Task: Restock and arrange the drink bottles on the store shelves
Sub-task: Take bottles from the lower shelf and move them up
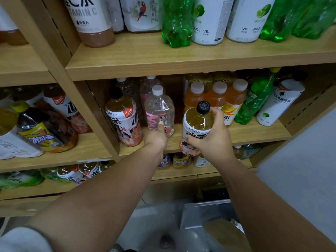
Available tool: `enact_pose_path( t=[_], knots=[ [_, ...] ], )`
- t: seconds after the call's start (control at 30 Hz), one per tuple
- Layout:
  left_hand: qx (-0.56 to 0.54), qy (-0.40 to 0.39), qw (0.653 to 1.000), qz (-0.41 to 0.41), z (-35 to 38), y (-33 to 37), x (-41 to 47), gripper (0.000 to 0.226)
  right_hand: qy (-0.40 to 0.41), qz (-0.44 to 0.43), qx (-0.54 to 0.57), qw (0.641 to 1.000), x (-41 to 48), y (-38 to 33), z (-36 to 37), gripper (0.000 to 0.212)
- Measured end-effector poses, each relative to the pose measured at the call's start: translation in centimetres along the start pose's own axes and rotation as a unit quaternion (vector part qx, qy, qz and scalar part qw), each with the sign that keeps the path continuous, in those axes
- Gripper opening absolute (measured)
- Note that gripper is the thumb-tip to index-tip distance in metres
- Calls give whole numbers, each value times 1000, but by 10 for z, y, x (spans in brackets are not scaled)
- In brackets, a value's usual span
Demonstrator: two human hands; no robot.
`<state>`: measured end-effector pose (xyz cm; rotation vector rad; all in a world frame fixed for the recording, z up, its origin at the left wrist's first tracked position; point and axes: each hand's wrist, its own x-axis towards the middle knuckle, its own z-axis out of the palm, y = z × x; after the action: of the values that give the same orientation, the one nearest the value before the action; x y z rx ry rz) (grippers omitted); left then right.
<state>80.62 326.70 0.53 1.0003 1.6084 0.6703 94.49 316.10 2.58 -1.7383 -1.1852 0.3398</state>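
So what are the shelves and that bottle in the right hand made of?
The shelf looks like matte, light wood-grain board, probably laminate or veneer. The bottle gripped by the right hand seems clear glossy plastic: amber drink shows through; printed wrap, black cap.

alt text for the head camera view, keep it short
The right hand grips a black-capped tea bottle in front of the middle shelf, while the left hand touches a clear pink-labelled bottle standing on it.
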Motion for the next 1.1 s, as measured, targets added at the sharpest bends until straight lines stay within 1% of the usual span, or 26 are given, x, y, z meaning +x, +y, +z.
enact_pose_path(
  t=[0.1, 0.2, 0.27, 0.33, 0.4, 0.5, 0.57, 0.63, 0.67, 0.73, 0.8, 0.9, 1.0, 1.1],
  knots=[
    [-19, 3, 1000, 6, 0, -2, 1, 40, -2, 1, 2, 1000, -2, 0, 0, 94],
    [-35, 1, 999, -19, -1, 1, -5, 48, 4, 1, 1, 1000, -4, -1, 0, 94],
    [-26, -7, 999, -22, -4, 2, -10, 43, 5, 6, 0, 1000, -4, -2, 0, 94],
    [3, -31, 999, -4, -11, 0, -19, 36, 11, 11, -10, 1000, -5, -5, -1, 94],
    [42, -90, 994, 40, -22, -7, -29, 40, 19, 12, -14, 1000, -8, -10, -3, 94],
    [86, -181, 970, 137, -44, -22, -37, 57, 10, 14, -14, 1000, -15, -20, -1, 94],
    [119, -221, 946, 207, -61, -28, -41, 62, -3, 14, -1, 1000, -21, -32, 3, 96],
    [149, -240, 923, 262, -79, -33, -46, 67, -21, 3, 20, 1000, -24, -48, 6, 95],
    [157, -239, 914, 287, -88, -34, -50, 69, -35, -8, 24, 999, -26, -57, 8, 94],
    [176, -201, 901, 342, -107, -37, -57, 71, -70, -29, 22, 997, -28, -76, 16, 95],
    [172, -160, 900, 368, -127, -39, -61, 75, -104, -43, 21, 993, -34, -95, 27, 97],
    [139, -110, 913, 367, -159, -47, -60, 85, -150, -70, 21, 986, -46, -122, 49, 97],
    [122, -74, 923, 356, -192, -58, -53, 88, -192, -103, 11, 976, -58, -147, 78, 98],
    [113, -57, 926, 356, -225, -70, -44, 85, -220, -110, 14, 969, -68, -167, 109, 97]
  ],
)
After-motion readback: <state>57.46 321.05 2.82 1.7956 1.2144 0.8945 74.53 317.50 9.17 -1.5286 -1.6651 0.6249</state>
